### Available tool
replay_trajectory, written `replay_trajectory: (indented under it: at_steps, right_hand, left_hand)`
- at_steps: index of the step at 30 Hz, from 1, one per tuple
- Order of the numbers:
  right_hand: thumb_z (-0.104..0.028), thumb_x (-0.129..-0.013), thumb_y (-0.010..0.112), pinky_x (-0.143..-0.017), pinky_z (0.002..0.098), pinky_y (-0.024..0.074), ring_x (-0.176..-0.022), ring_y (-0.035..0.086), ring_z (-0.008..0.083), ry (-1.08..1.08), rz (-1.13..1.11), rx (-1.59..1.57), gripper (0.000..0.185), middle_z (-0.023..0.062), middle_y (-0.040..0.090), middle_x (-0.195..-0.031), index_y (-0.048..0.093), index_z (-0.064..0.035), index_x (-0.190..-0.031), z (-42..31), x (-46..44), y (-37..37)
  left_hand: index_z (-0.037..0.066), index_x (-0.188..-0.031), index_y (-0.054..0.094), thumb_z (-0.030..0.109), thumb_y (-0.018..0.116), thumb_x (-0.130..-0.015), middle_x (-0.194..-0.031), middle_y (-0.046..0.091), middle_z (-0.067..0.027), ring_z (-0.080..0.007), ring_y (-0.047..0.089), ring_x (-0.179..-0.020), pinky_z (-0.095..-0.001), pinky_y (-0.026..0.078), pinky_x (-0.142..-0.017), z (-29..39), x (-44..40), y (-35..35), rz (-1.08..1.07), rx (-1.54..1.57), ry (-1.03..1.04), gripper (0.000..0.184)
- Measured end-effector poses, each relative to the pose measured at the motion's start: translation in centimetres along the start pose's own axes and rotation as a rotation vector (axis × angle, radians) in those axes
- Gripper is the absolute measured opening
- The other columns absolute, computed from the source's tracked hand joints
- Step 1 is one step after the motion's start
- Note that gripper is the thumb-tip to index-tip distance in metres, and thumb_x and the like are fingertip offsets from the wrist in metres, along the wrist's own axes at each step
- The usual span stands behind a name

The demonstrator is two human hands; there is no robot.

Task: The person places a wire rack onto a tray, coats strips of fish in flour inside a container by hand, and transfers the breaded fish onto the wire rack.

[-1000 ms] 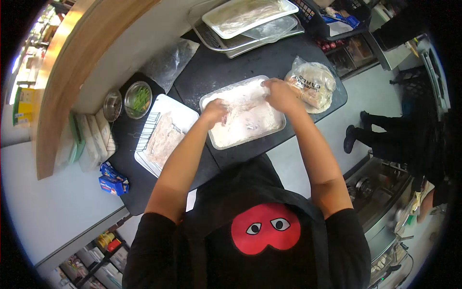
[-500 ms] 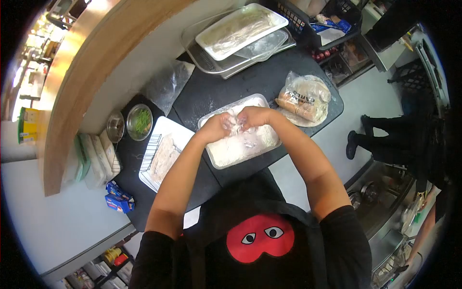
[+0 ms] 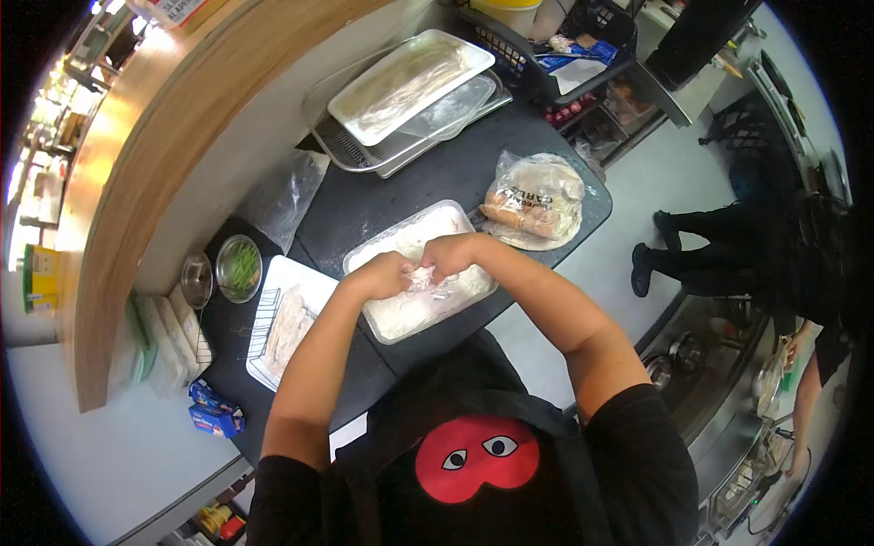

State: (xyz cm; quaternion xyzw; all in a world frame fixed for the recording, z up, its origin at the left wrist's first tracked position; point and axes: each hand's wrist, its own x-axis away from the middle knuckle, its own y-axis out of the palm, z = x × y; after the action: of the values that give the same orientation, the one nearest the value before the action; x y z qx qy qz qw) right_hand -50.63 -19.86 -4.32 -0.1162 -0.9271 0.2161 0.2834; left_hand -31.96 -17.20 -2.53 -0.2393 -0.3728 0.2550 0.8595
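Note:
In the head view, a clear plastic tub (image 3: pixel 390 340) of white flour (image 3: pixel 405 315) sits on the dark counter. My left hand (image 3: pixel 384 275) and my right hand (image 3: pixel 452 255) are close together over the flour, fingers closed. Between them is a pale, flour-coated piece (image 3: pixel 421 278), pinched from both sides; its exact kind is hard to make out. To the left, a white tray (image 3: pixel 315 284) with a wire rack bears long floured pieces (image 3: pixel 289 328).
Behind the tub are stacked trays (image 3: pixel 410 86). A bagged item (image 3: pixel 537 202) lies to the right, a plastic bag (image 3: pixel 287 196) and a metal bowl of chopped greens (image 3: pixel 240 269) to the left. Blue packets (image 3: pixel 215 411) sit by the left edge. Another person (image 3: pixel 728 264) stands at right.
The whole scene has shifted left and slightly down as my head moved. My hands remain over the flour with the coated piece, now with fingers curled more tightly.

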Motion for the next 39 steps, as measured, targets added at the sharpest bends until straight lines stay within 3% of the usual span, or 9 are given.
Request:
replay_trajectory:
  at_steps: [3,8,15,18,21,24,26,32,39]
  right_hand:
    - [-0.02,-0.07,0.066,-0.06,0.0341,0.0432,-0.064,0.056,0.0198,-0.06,0.017,-0.032,0.024,0.0105,0.062,-0.07,0.062,-0.0007,-0.083,0.1,0.7,-0.1]
    - [-0.024,-0.075,0.063,-0.061,0.0337,0.043,-0.064,0.056,0.0183,-0.156,0.001,-0.193,0.027,0.0093,0.061,-0.069,0.061,0.0005,-0.087,1.6,0.2,0.4]
    - [-0.028,-0.087,0.053,-0.059,0.0297,0.0436,-0.063,0.052,0.0137,-0.079,0.114,-0.251,0.03,0.0058,0.059,-0.073,0.06,-0.0008,-0.095,-0.1,1.3,0.2]
    - [-0.03,-0.09,0.049,-0.058,0.0256,0.0433,-0.064,0.051,0.0094,-0.126,0.21,-0.516,0.029,0.0009,0.058,-0.075,0.059,-0.0025,-0.097,0.5,1.0,0.9]
    - [-0.029,-0.092,0.047,-0.057,0.0225,0.043,-0.066,0.05,0.0058,-0.223,0.301,-0.785,0.028,-0.0029,0.057,-0.077,0.059,-0.0046,-0.097,0.2,1.2,1.3]
    - [-0.026,-0.092,0.046,-0.059,0.0217,0.0432,-0.068,0.049,0.0046,-0.256,0.293,-1.01,0.025,-0.0041,0.056,-0.077,0.059,-0.0053,-0.096,-1.4,2.3,1.2]
    - [-0.024,-0.092,0.046,-0.062,0.0224,0.0439,-0.07,0.05,0.0049,-0.236,0.265,-1.124,0.024,-0.0036,0.057,-0.078,0.059,-0.0045,-0.096,-2.4,3.1,0.9]
    - [-0.022,-0.091,0.048,-0.073,0.0232,0.0431,-0.077,0.052,0.0056,-0.399,0.271,-1.068,0.023,-0.0021,0.059,-0.084,0.059,-0.002,-0.095,-1.3,2.4,2.3]
    - [-0.022,-0.09,0.05,-0.071,0.0233,0.0438,-0.078,0.053,0.0062,-0.405,0.239,-1.148,0.023,-0.0008,0.06,-0.086,0.059,-0.0023,-0.096,-0.9,2.1,3.2]
  left_hand:
    - [0.0,-0.092,0.064,0.008,0.052,-0.074,-0.085,0.064,-0.0209,-0.028,0.062,-0.08,-0.0355,0.046,-0.074,1.4,0.0,-0.7,-0.123,-0.013,-0.057,0.023]
    - [-0.002,-0.091,0.062,0.008,0.051,-0.076,-0.081,0.064,-0.0207,-0.0275,0.062,-0.077,-0.0356,0.045,-0.072,0.0,-0.4,0.0,-0.071,0.099,0.016,0.022]
    - [-0.002,-0.093,0.062,0.006,0.048,-0.081,-0.081,0.065,-0.0165,-0.0223,0.061,-0.076,-0.033,0.045,-0.072,-0.2,0.2,-0.5,-0.058,0.212,0.002,0.02]
    - [-0.002,-0.097,0.06,0.01,0.048,-0.087,-0.089,0.064,-0.0103,-0.0181,0.059,-0.081,-0.0294,0.045,-0.074,-0.9,0.8,-0.3,0.039,0.622,-0.019,0.02]
    - [-0.001,-0.104,0.057,0.015,0.049,-0.09,-0.098,0.061,-0.0064,-0.0164,0.057,-0.087,-0.0279,0.044,-0.078,-1.6,0.8,1.4,0.076,1.293,0.028,0.023]
    - [0.0,-0.11,0.053,0.017,0.052,-0.089,-0.101,0.059,-0.007,-0.0167,0.057,-0.089,-0.0289,0.044,-0.079,-1.1,1.1,2.2,0.063,1.534,0.18,0.027]
    - [0.0,-0.111,0.053,0.017,0.052,-0.089,-0.103,0.059,-0.0077,-0.0171,0.057,-0.09,-0.0296,0.045,-0.08,-1.4,1.4,2.7,0.043,1.558,0.224,0.028]
    - [-0.001,-0.11,0.053,0.018,0.055,-0.087,-0.103,0.059,-0.0097,-0.0192,0.057,-0.093,-0.0326,0.046,-0.083,-0.7,1.9,3.7,0.062,1.608,0.27,0.03]
    - [0.0,-0.109,0.054,0.014,0.055,-0.087,-0.105,0.059,-0.0104,-0.0207,0.057,-0.095,-0.0339,0.045,-0.084,-1.0,2.1,5.0,0.091,1.705,0.206,0.026]
